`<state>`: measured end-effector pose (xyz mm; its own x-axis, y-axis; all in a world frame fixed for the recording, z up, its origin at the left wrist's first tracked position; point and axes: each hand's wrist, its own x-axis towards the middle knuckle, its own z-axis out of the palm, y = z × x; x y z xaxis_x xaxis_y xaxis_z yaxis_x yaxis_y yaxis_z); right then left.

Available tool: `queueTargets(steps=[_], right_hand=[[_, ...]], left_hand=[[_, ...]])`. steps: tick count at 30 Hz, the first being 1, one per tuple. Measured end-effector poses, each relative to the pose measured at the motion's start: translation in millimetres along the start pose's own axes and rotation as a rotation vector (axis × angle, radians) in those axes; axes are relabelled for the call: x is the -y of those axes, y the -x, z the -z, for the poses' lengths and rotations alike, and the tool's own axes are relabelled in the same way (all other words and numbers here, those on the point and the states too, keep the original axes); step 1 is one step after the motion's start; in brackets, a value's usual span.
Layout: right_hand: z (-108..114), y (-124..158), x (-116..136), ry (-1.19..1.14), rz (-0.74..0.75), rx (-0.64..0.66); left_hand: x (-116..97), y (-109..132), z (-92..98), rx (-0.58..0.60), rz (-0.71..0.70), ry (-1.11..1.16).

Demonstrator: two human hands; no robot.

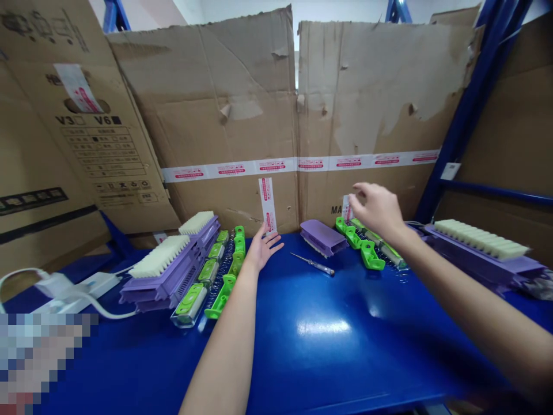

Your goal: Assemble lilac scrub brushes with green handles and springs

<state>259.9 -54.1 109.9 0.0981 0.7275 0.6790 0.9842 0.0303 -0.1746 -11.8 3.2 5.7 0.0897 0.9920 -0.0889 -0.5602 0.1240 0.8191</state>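
My left hand [261, 249] hovers with its fingers spread, holding nothing, just right of a row of bright green plastic parts [222, 295]. On the right, my right hand [377, 206] is raised with curled fingers above more green parts [371, 255] and clear cases with green tops [389, 252]. Whatever its fingers may hold is hidden. Between the hands a screwdriver [314, 264] with a clear handle lies on the blue table [276, 369]. A purple plastic housing [323, 235] rests behind it. Metal springs [221, 271] lie between the left green parts and the clear cases [190, 305].
Purple housings [162, 282] with cream bristle-like blocks [161, 256] stand at the left; another purple housing [488, 259] is at the right. A white power strip [82, 294] with cables lies far left. Cardboard sheets [216, 115] wall off the back, beside a blue metal post [466, 109].
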Motion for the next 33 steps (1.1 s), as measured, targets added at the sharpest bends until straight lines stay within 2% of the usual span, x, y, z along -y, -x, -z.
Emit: queueTargets(steps=[5, 7, 10, 13, 15, 19, 22, 26, 33], right_hand=[[-38, 33, 40, 0.144, 0.04, 0.478], [-56, 40, 48, 0.109, 0.034, 0.572], [-75, 44, 58, 0.077, 0.048, 0.538], [-84, 46, 67, 0.026, 0.052, 0.479], [-89, 47, 70, -0.062, 0.112, 0.443], [-100, 49, 63, -0.192, 0.297, 0.318], [-107, 50, 52, -0.17, 0.295, 0.203], [-111, 49, 39, -0.226, 0.293, 0.205], [-112, 50, 36, -0.38, 0.412, 0.213]], left_hand=[[1, -1, 0.1, -0.008, -0.009, -0.005], [1, -1, -0.6, -0.013, -0.011, -0.008], [1, -1, -1.3, -0.012, -0.015, -0.02], [2, -2, -1.0, -0.011, -0.028, -0.04], [3, -3, -0.6, -0.01, -0.034, -0.05], [3, -5, 0.1, -0.063, -0.079, -0.073], [3, -6, -0.1, -0.097, -0.088, -0.095], [3, -5, -1.2, -0.048, -0.073, -0.13], [3, -1, -5.2, -0.044, -0.075, -0.141]])
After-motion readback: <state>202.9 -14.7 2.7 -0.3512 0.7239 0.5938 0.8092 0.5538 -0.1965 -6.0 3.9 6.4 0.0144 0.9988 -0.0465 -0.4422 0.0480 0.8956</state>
